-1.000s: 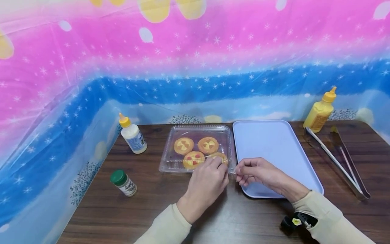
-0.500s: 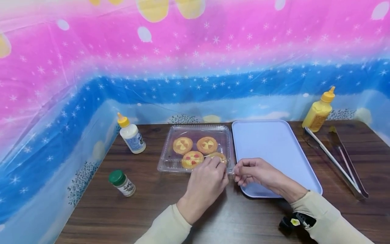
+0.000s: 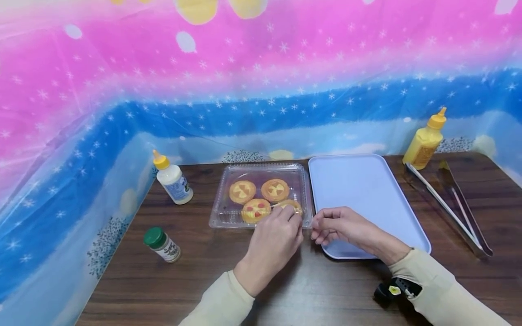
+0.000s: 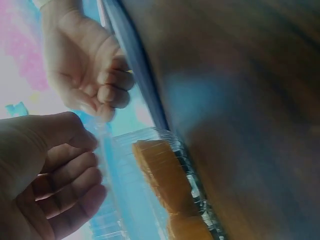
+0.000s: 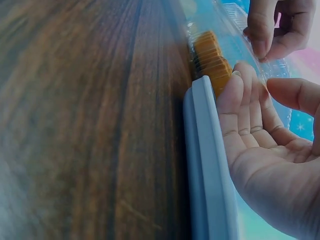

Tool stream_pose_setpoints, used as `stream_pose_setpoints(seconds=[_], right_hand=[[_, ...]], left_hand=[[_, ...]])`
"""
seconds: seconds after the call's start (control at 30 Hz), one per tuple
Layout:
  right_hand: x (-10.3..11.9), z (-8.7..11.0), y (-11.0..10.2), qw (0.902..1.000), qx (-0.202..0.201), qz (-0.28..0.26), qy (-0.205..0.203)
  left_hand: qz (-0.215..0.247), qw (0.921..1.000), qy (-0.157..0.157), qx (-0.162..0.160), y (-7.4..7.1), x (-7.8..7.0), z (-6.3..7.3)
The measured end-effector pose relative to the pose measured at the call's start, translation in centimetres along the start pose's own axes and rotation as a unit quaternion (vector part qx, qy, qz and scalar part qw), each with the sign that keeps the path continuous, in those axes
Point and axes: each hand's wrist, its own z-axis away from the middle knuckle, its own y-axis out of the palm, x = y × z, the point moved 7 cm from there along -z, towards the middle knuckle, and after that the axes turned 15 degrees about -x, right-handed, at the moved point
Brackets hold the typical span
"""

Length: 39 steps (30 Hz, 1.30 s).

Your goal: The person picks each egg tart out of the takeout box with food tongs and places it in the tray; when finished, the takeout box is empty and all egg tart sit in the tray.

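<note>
A clear plastic clamshell container point(image 3: 220, 217) with several small round tarts point(image 3: 242, 192) inside lies at the table's centre, its lid down over them. My left hand point(image 3: 275, 246) reaches over its front right part, thumb and fingertips pinching the edge of the lid, as the right wrist view shows. My right hand point(image 3: 346, 228) is at the front right corner, over the near left part of a pale lavender tray point(image 3: 363, 190); its thumb and curled fingers pinch the container's rim. In the left wrist view the tarts point(image 4: 165, 175) show through the side wall.
Metal tongs point(image 3: 444, 203) lie right of the tray, with a yellow squeeze bottle point(image 3: 424, 144) behind them. A white squeeze bottle point(image 3: 175, 183) and a green-capped shaker point(image 3: 162, 244) stand to the left. A patterned cloth point(image 3: 244, 113) hangs behind the table.
Both hands keep nearly the same place at the container. The head view has shifted slightly.
</note>
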Motion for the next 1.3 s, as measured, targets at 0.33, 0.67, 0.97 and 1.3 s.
stream_pose_setpoints(seconds=[0.33,0.67,0.97,1.3], right_hand=[[-0.25,-0.25,0.2,0.9996,0.0,-0.027,0.0],[-0.04,-0.21,-0.04,0.9992,-0.034,-0.002,-0.021],[-0.17,-0.33,0.13,0.9967,-0.069,0.005,-0.043],[-0.65,-0.45,0.51,0.9964,-0.069,-0.045,-0.021]], left_hand=[[0.021,0.9997,-0.008,0.003,0.14,0.21,0.12],[0.021,0.9997,-0.008,0.0,0.43,0.21,0.16],[0.009,0.9998,0.008,-0.013,0.47,0.23,0.16],[-0.01,0.9987,0.036,-0.033,0.67,0.06,0.1]])
